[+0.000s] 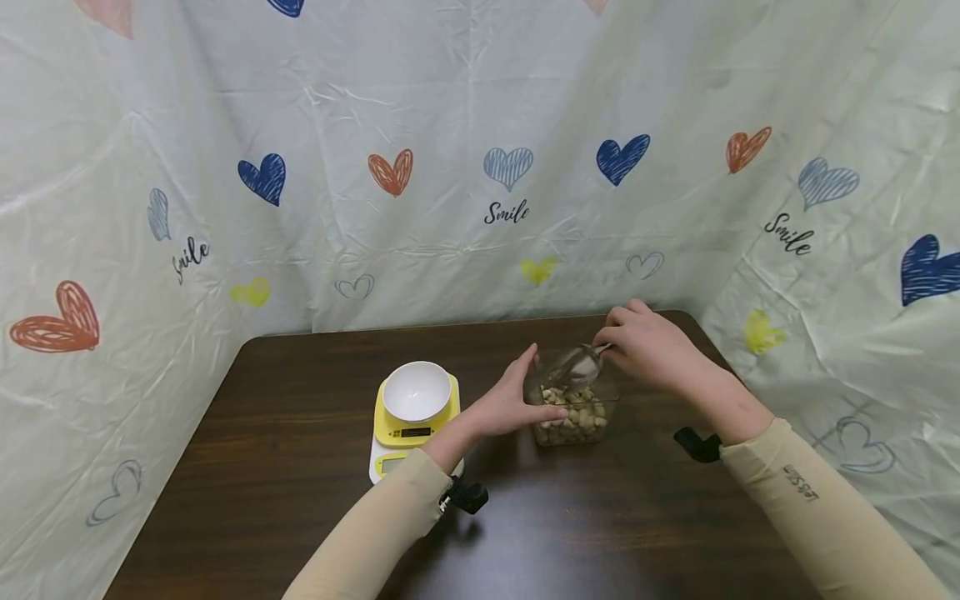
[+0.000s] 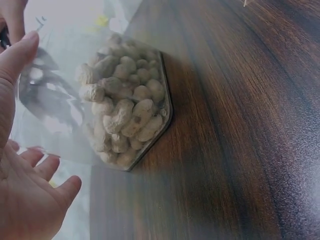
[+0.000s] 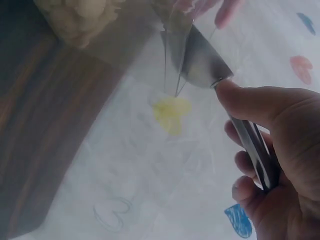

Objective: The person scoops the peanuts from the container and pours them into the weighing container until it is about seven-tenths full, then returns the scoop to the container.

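A clear square container partly filled with unshelled peanuts stands on the table. My left hand steadies it from the left, thumb across the front wall and the other fingers along the left side. With my right hand I grip the handle of a metal scoop, thumb on top near its bowl. The scoop tilts down inside the container, over the peanuts, its bowl seen through the wall in the left wrist view. In the right wrist view, the fingers curl beneath the scoop's handle.
Left of the container, a white bowl sits on a yellow and white kitchen scale, partly behind my left forearm. The dark wooden table ends at a white curtain printed with hearts.
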Available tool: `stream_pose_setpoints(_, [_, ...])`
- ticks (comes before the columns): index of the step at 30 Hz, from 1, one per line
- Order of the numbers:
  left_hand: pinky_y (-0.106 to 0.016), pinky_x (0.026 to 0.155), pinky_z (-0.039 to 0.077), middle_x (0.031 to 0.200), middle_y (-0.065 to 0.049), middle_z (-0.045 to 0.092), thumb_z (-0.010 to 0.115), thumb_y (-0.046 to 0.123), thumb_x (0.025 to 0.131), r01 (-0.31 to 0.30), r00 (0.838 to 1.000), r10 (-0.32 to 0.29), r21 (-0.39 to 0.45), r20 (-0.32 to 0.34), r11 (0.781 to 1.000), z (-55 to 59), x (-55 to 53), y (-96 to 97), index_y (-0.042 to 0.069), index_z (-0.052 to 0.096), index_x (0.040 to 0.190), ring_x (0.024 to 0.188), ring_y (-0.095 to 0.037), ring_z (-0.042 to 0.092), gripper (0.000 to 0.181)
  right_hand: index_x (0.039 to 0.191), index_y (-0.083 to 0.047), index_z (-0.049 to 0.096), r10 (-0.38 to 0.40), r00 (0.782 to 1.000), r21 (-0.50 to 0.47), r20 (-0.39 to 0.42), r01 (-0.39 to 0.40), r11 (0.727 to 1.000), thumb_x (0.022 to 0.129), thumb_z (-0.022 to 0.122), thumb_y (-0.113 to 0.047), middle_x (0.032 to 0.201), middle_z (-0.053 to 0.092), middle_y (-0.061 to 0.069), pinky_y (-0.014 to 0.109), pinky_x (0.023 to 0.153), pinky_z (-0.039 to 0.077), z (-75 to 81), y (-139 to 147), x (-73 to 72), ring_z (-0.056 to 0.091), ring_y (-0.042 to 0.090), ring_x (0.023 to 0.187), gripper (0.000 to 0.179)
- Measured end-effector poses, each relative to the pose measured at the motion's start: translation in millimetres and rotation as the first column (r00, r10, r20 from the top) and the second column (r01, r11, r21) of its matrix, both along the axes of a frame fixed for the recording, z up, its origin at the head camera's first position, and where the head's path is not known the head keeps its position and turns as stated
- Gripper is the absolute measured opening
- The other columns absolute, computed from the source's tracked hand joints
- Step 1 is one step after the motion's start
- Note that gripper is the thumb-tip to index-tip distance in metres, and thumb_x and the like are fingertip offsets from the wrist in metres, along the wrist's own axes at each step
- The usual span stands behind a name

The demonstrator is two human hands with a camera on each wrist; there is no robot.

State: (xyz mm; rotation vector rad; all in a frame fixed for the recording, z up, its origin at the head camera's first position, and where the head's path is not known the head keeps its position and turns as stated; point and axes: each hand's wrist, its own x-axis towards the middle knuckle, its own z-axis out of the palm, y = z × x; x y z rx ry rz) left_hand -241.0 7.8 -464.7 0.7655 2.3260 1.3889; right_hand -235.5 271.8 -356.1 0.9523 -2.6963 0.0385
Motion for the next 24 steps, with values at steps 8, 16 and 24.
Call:
stream_pose_setpoints(8, [-0.047, 0.116, 0.031, 0.167, 0.002, 0.017, 0.076, 0.058, 0.087, 0.003, 1.0, -0.003, -0.015, 0.004, 1.0, -1.5, -0.1, 0.1, 0.038, -0.003, 0.164, 0.152, -0.014, 0.021, 0.111, 0.09, -0.01, 0.079, 0.112, 0.978, 0.11, -0.179, -0.093, 0.99, 0.08, 0.086, -0.002, 0.088, 0.057, 0.006, 0.039, 0.071, 0.046, -4.6, -3, -2.5, 0.046, 0.027, 0.081, 0.014])
stream_pose_setpoints(16, [-0.045, 0.115, 0.033, 0.167, 0.004, 0.018, 0.077, 0.056, 0.087, 0.002, 1.0, -0.001, -0.014, 0.011, 1.0, -2.5, 0.7, -0.9, 0.038, 0.0, 0.164, 0.151, -0.013, 0.021, 0.11, 0.083, -0.01, 0.077, 0.195, 0.951, 0.25, -0.238, -0.134, 0.959, 0.08, 0.085, 0.003, 0.085, 0.055, 0.008, 0.038, 0.07, 0.042, -13.1, -15, -6.8, 0.042, 0.026, 0.076, 0.015])
stream_pose_setpoints(24, [-0.047, 0.115, 0.033, 0.165, 0.005, 0.02, 0.077, 0.058, 0.087, -0.006, 1.0, 0.006, -0.009, 0.006, 1.0, -1.8, 0.7, -1.7, 0.04, 0.003, 0.163, 0.151, -0.014, 0.022, 0.108, 0.089, -0.013, 0.081, 0.136, 0.987, 0.176, -0.088, -0.119, 0.977, 0.08, 0.085, 0.0, 0.089, 0.059, 0.005, 0.039, 0.075, 0.044, -17.8, -19, -14.6, 0.046, 0.025, 0.081, 0.017])
